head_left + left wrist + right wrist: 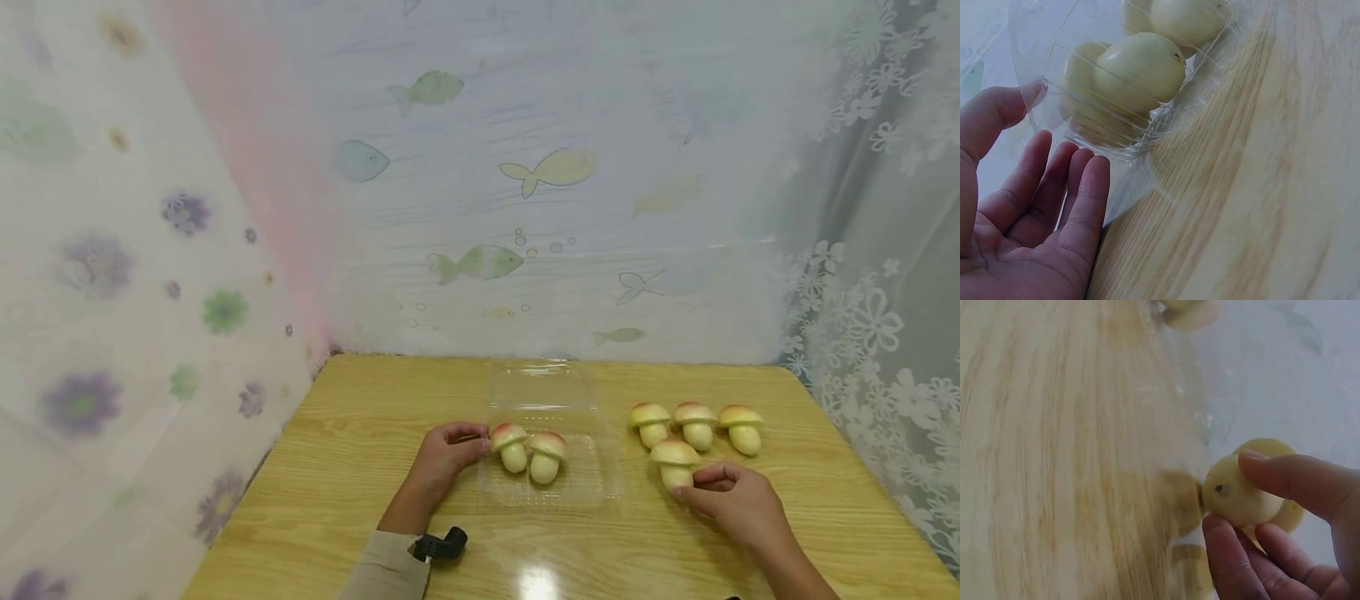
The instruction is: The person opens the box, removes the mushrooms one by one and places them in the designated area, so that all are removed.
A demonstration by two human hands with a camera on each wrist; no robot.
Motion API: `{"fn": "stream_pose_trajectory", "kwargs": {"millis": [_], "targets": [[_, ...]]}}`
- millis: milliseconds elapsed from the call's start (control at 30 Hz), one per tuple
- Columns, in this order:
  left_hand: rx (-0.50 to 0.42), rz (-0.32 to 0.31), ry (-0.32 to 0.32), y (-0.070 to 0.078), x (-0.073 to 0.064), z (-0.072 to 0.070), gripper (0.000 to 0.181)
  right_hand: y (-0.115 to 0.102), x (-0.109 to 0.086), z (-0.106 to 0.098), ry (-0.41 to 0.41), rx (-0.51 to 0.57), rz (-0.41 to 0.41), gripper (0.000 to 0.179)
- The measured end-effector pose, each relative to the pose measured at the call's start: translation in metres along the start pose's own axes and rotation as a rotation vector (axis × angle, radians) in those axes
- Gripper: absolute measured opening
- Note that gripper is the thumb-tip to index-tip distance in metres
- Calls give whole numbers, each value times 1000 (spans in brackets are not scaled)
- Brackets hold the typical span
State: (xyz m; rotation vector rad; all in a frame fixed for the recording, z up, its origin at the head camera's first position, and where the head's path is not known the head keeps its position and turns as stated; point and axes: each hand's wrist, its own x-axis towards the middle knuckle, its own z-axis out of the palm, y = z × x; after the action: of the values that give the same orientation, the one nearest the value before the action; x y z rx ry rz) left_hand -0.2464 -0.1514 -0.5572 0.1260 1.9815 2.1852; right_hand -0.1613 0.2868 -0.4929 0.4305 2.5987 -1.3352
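Beige sleeve (386, 568) cloth covers the left forearm at the bottom edge of the head view, with a black wrist mount (442, 544) at its cuff. Beyond it, the left hand (447, 457) has its thumb and fingers about the left rim of a clear plastic box (588, 467), pinching it, though the see-through wall makes it hard to say how many fingertips bear on it. The box lies open on the wood-grain surface (360, 408), its lid folded back toward the far edge. Two mushrooms sit in the left part of the base, side by side: one (513, 456) next to the left hand, the other (545, 468) just right of it, both with reddish caps away from the camera. To the right of the box, the right hand (738, 500) pinches the pale stem of a yellow-capped mushroom (673, 461) between thumb and fingers. Just behind this one, three more mushrooms (697, 433) stand in a row on the surface. Fish-printed cloth (487, 262) hangs behind, with flowered cloth (82, 400) at left and a lacy curtain (873, 321) at right.
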Motion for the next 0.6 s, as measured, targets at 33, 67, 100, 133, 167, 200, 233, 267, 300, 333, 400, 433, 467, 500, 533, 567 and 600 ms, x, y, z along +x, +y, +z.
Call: {"fn": "stream_pose_trajectory", "kwargs": {"millis": [33,67,100,133,167,200,233,267,300,333,400,433,467,500,533,567,600], "targets": [[2,0,-1,0,0,0,44,0,0,0,-1,-9,0,69],[-1,0,-3,0,0,0,43,0,1,0,-2,-16,0,70],[-1,1,-4,1,0,0,43,0,1,0,-3,-23,1,71],[-1,2,-4,1,0,0,43,0,1,0,-3,-34,1,71],[-6,0,-5,0,0,0,43,0,1,0,-3,-40,2,72],[-7,0,-6,1,0,0,43,-1,1,0,-3,-48,-2,72],[-11,-2,-6,1,0,0,42,-1,1,1,-1,-57,-5,72],[-15,-3,-5,1,0,0,42,-2,0,1,1,-65,-7,71],[-18,-4,-5,1,0,0,42,-2,0,1,5,-77,-12,71],[-21,-4,-5,2,0,0,41,-2,0,1,9,-88,-17,71],[-20,3,-8,2,-1,0,41,-2,0,1,17,-111,-26,70],[-21,3,-8,2,-1,0,40,-2,0,1,20,-120,-30,69],[-18,5,-8,3,-1,1,40,-1,0,1,22,-129,-34,69],[-19,5,-9,3,-1,1,40,-1,1,1,24,-138,-36,68],[-21,5,-9,3,-1,1,40,0,1,2,26,-146,-38,67],[-21,5,-10,3,-1,1,40,0,1,2,27,-152,-40,67],[-21,5,-9,3,-2,1,40,0,1,2,29,-157,-43,66]]}}
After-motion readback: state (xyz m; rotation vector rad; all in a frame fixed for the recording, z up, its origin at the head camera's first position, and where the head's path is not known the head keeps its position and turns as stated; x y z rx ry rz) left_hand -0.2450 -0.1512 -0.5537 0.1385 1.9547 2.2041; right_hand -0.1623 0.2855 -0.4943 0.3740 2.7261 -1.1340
